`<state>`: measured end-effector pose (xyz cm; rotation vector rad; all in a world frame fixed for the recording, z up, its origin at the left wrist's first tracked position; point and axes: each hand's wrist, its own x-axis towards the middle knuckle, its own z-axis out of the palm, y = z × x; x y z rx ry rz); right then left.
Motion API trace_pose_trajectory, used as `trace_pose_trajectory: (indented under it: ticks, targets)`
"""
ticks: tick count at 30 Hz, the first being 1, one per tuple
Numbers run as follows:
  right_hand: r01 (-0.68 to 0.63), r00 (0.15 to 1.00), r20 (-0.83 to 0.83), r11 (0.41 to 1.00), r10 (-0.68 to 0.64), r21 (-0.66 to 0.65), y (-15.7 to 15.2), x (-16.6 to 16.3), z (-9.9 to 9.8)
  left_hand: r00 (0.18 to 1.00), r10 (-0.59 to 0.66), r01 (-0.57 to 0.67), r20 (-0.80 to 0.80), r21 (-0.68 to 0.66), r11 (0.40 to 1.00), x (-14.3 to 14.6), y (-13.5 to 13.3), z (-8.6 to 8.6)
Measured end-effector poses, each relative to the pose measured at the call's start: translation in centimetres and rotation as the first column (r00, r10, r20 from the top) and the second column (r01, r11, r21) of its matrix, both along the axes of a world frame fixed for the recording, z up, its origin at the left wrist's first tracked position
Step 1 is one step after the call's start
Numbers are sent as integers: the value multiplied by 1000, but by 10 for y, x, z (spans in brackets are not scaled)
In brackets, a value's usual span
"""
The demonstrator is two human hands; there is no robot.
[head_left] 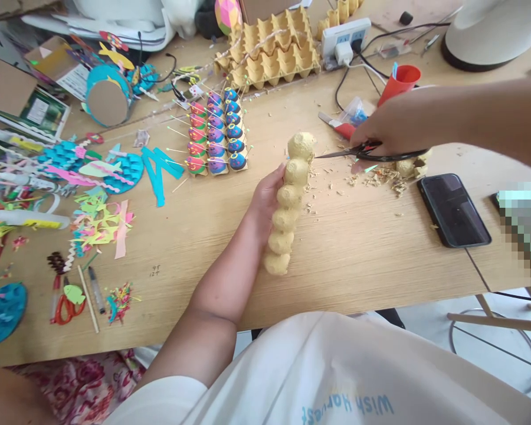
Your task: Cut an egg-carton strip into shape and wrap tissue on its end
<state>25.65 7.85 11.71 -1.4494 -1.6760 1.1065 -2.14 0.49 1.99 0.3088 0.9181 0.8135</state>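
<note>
My left hand point(268, 198) is closed round the left side of a yellowish egg-carton strip point(286, 218), a single row of several rounded cups held over the table. Black scissors point(349, 151) are in my right hand point(380, 127), their thin blades pointing left. The blade tips are at the edge of the strip, near the gap below its top cup; whether they touch it I cannot tell. Cardboard scraps point(396, 182) lie on the table below my right hand. Part of my left hand's fingers is hidden behind the strip.
Painted cup rows with pins point(216, 133) stand ahead to the left. Egg trays point(274, 50) and a power strip point(347, 38) lie at the back. A red cup point(400, 82) and a phone point(455, 209) are at right. Paper cutouts point(100, 215) and orange-handled scissors point(66, 308) lie left.
</note>
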Motion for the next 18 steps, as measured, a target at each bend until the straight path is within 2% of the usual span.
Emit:
trace_pose_trajectory:
  ticks: [2, 3, 4, 5, 6, 7, 8, 10, 13, 18]
  targets:
    - [-153, 929, 320, 980, 185, -125, -15, -2, 2, 998, 64, -63, -9, 44, 997, -3, 1, -7]
    - [-183, 883, 403, 968, 238, -172, -25, -5, -2, 997, 75, -75, 1, 62, 995, -4, 2, -10]
    - [-193, 871, 419, 964, 255, -185, -36, -10, -9, 997, 74, -75, 15, 74, 994, -5, 3, -13]
    - [-115, 935, 317, 981, 161, -158, -47, -17, -19, 997, 69, -71, 26, 81, 994, -6, 4, -15]
    - [-36, 988, 143, 987, 59, -156, -55, -25, -30, 997, 68, -70, 31, 85, 994, -7, 4, -16]
    - [45, 999, -23, 985, -49, -168, -62, -34, -41, 997, 66, -69, 31, 86, 994, -7, 5, -16]
    - [102, 980, -155, 980, -129, -171, -66, -44, -52, 997, 69, -71, 26, 87, 994, -6, 5, -15]
    - [152, 916, -346, 974, -203, -170, -67, -65, -71, 997, 73, -73, 12, 92, 993, -5, 5, -13]
    - [174, 847, -479, 971, -231, -162, -61, -92, -86, 998, 66, -67, 11, 117, 991, -2, 4, -10]
    - [227, 763, -585, 961, -275, -156, -54, -112, -94, 998, 51, -55, 27, 194, 980, 1, 2, -11]
